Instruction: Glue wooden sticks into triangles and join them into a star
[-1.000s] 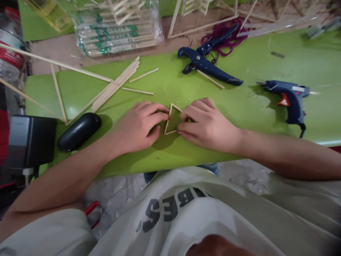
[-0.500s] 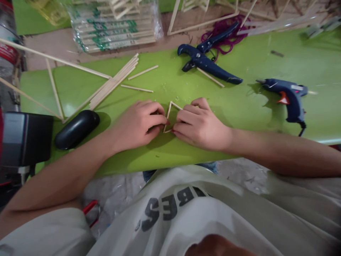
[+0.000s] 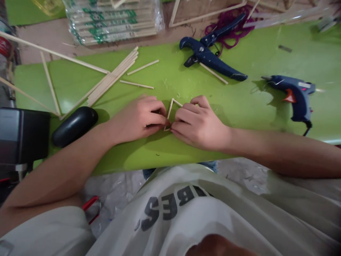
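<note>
A small triangle of thin wooden sticks [image 3: 171,107] lies flat on the green table [image 3: 239,103], right in front of me. My left hand [image 3: 138,119] has its fingers curled and pressed against the triangle's left side and lower corner. From the other side, my right hand [image 3: 198,122] pinches the right side and bottom stick with bent fingers. The fingertips of both hands nearly meet at the lower corner. Most of the triangle is hidden under the fingers; only its top corner shows.
A blue glue gun [image 3: 294,96] lies at the right and blue cutters [image 3: 210,58] behind the hands. Loose sticks [image 3: 113,78] and a larger stick frame [image 3: 50,81] sit at the left. A black case [image 3: 74,126] and a black box [image 3: 22,133] are near the left edge. Bagged sticks [image 3: 114,23] lie at the back.
Both hands have closed in on the small triangle, and the fingertips now cover more of it. The view has shifted slightly; the tools have not moved.
</note>
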A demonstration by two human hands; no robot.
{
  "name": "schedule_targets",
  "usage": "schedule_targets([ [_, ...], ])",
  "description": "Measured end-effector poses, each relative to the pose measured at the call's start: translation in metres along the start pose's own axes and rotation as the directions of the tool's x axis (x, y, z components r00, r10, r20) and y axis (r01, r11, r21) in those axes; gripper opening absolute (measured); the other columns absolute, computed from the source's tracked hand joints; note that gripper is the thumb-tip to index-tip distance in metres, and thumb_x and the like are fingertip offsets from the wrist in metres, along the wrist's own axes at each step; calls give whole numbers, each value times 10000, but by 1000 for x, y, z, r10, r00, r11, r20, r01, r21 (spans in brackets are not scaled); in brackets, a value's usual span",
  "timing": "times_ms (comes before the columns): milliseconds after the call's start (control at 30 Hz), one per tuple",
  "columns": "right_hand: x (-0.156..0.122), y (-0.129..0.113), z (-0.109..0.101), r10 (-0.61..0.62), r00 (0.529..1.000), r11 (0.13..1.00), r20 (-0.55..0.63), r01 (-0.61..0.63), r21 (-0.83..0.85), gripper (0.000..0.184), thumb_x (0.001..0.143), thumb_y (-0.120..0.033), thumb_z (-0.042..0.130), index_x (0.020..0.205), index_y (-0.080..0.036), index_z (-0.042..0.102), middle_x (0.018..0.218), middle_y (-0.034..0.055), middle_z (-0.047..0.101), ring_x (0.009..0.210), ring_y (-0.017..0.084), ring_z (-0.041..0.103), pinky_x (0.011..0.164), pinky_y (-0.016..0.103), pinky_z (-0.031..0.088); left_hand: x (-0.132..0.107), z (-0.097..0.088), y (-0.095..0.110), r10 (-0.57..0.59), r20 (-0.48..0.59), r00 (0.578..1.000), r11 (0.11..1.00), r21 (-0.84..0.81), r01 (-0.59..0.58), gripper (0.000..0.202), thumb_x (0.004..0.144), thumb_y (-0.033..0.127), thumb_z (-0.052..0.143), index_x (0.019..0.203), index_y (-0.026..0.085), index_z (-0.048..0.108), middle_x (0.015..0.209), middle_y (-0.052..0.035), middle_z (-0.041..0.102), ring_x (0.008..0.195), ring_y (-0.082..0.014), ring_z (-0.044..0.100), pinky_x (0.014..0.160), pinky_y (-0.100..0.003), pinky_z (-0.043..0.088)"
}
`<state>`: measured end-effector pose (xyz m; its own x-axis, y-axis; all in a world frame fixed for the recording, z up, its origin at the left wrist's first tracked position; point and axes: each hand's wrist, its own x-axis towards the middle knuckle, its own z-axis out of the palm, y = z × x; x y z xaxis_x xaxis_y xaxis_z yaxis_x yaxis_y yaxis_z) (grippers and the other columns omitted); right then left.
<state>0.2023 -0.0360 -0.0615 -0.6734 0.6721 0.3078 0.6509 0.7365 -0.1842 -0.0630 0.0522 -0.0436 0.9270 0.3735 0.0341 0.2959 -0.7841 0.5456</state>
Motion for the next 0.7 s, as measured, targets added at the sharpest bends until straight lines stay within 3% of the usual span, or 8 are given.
schedule_targets([
  [233,-2,0,2,-25,998,1000,-52,24,-20,306,1158,-225,564,913,-224,748,938,35,689,914,212,535,961,450,369,0,0,-3,12,9,1000,1000,-10,-12,250,1110,267,641,1111,335,881,1157,-81,793,1098,-304,707,967,-501,503],
  [433,-4,4,9,-86,986,996,-144,81,-42,267,1144,-230,606,907,-215,726,921,27,652,900,208,492,958,424,352,0,3,-7,107,-38,994,994,41,-105,221,1128,260,638,1094,292,854,1121,-78,784,1042,-276,686,925,-466,497],
  [700,-2,2,11,-74,989,997,-130,70,-31,317,1154,-176,550,864,-203,677,913,17,606,902,192,464,963,420,295,-1,2,-3,168,-64,984,984,69,-164,184,1104,191,664,1090,248,838,1131,-75,752,1019,-250,655,932,-453,489],
])
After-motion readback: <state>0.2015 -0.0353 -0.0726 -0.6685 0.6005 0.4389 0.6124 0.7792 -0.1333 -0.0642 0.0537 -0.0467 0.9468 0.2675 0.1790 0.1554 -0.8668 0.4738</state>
